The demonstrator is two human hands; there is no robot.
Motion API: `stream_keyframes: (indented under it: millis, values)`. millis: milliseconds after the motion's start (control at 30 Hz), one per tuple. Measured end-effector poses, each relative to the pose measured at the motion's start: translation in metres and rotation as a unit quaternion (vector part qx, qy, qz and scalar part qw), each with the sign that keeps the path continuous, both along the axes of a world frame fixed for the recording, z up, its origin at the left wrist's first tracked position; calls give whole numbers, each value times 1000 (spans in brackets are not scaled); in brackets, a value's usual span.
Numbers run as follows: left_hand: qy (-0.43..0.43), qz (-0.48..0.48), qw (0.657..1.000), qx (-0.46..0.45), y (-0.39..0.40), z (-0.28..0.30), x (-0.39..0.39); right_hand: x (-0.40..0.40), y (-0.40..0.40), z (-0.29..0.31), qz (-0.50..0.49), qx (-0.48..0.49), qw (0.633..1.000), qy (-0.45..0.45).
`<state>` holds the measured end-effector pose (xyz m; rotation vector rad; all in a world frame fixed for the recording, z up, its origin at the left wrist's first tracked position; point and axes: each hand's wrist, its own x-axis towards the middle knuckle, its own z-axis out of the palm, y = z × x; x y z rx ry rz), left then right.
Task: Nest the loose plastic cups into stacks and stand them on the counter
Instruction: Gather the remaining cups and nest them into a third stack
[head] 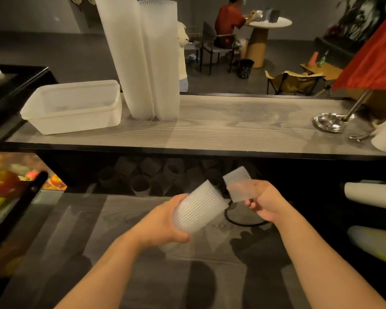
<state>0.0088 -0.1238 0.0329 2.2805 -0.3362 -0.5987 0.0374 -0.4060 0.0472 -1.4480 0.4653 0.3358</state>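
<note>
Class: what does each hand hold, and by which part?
Left hand grips a short cup stack around its side wall; right hand holds a smaller cup stack around its side.

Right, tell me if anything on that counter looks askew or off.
The two tall cup stacks on the counter are not plumb: the left one leans left at the top, so they splay apart above touching bases. Nothing looks spilled or damaged.
</note>
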Motion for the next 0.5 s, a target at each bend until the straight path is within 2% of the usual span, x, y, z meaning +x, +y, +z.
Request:
stream_keyframes:
  millis: [133,500]
  values:
    - [-11,-24,999,-27,-3,3,1,-11,15,12,102,9,994,-26]
    - [-18,-48,998,-47,0,10,0,-6,16,12,128,-13,992,0]
